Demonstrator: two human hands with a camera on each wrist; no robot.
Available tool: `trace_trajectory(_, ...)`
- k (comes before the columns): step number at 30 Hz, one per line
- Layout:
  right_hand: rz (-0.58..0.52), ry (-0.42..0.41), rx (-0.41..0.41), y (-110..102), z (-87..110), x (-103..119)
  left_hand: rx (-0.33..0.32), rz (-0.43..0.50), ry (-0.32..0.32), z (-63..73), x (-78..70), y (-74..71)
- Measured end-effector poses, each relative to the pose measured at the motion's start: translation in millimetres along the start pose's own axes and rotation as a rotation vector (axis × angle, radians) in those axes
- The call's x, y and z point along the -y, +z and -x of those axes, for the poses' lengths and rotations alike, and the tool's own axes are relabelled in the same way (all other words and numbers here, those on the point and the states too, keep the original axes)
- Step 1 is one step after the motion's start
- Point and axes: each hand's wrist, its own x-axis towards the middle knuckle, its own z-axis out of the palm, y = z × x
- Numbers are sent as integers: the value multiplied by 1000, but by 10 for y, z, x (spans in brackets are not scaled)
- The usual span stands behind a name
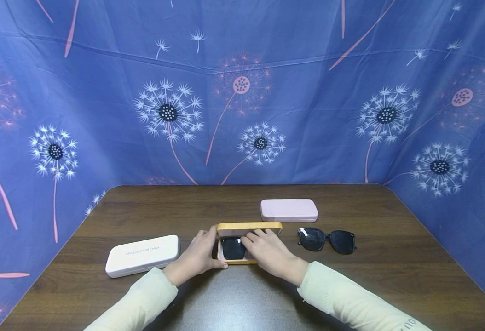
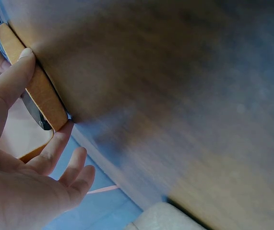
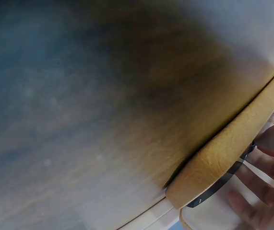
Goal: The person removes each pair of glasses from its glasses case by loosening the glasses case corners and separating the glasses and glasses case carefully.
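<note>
A yellow glasses case (image 1: 250, 225) stands with its lid raised, near the middle of the table. Inside it lies a pair of dark sunglasses (image 1: 233, 248), one lens in plain sight and the other covered by fingers. My left hand (image 1: 201, 252) grips the case's left end, thumb along the front wall and fingers behind. My right hand (image 1: 269, 250) reaches into the case from the right, thumb and fingertips at the sunglasses (image 3: 217, 186). In the right wrist view the case's front wall (image 3: 228, 148) hides part of the sunglasses.
A white glasses case (image 1: 143, 255) with printed lettering sits closed at the left. Behind the yellow case is a closed pink case (image 1: 289, 210). Another pair of black sunglasses (image 1: 327, 240) lies to the right on the wooden table (image 1: 391, 285). A blue dandelion-print cloth (image 1: 308, 92) hangs behind.
</note>
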Motion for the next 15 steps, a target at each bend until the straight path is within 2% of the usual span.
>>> trace_trajectory(15, 31, -3, -71, -1, -10, 19, 14, 0, -5, -1, 2, -5)
